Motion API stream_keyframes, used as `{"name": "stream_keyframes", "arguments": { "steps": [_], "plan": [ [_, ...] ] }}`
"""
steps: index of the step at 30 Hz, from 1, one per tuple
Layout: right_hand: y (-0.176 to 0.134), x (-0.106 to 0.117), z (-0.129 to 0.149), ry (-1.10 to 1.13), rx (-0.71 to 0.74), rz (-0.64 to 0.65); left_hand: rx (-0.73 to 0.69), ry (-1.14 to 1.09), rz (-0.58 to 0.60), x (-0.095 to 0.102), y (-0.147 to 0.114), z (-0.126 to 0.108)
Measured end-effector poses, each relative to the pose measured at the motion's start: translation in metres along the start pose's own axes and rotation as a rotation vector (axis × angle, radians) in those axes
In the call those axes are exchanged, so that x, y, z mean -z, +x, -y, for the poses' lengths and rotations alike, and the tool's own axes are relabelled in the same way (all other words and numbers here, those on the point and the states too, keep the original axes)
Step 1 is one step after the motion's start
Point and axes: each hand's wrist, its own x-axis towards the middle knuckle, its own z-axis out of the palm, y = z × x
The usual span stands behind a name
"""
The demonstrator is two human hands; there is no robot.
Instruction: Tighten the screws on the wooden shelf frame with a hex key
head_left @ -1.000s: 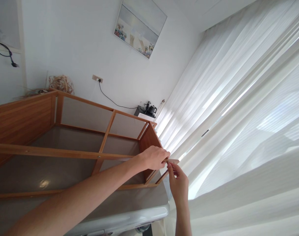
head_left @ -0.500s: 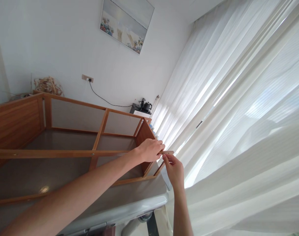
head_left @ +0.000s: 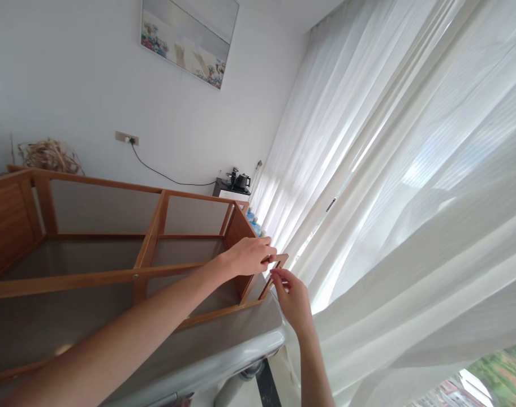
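A wooden frame (head_left: 150,236) lies across the grey table (head_left: 241,349), running from the left side of the scene to the right, its far side towards the wall. The left hand (head_left: 250,256) is at the upper near rail close to the right end, fingers curled down over it; whether they clasp the wood or only rest on it cannot be told. Just beside it on the right, the right hand (head_left: 292,297) has thumb and forefinger drawn together near the frame's right end, and whether anything small is pinched there cannot be seen. White curtains (head_left: 394,226) hang along the right. Farther off, a black kettle (head_left: 241,181) stands on a small cabinet (head_left: 235,194), and dried stalks (head_left: 50,155) lie at the far left.
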Motion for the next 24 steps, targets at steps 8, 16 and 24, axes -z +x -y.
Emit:
{"name": "stream_keyframes", "arguments": {
  "steps": [8, 16, 24],
  "plan": [
    [-0.026, 0.002, 0.007, 0.126, 0.018, 0.049, 0.061, -0.163, 0.026, -0.003, -0.001, 0.007],
    [-0.012, -0.021, 0.003, 0.261, -0.030, -0.178, 0.059, -0.256, 0.015, -0.010, 0.001, 0.014],
    [-0.009, -0.045, -0.012, 0.279, 0.011, -0.327, 0.058, -0.296, 0.017, -0.005, 0.000, 0.012]
  ]
}}
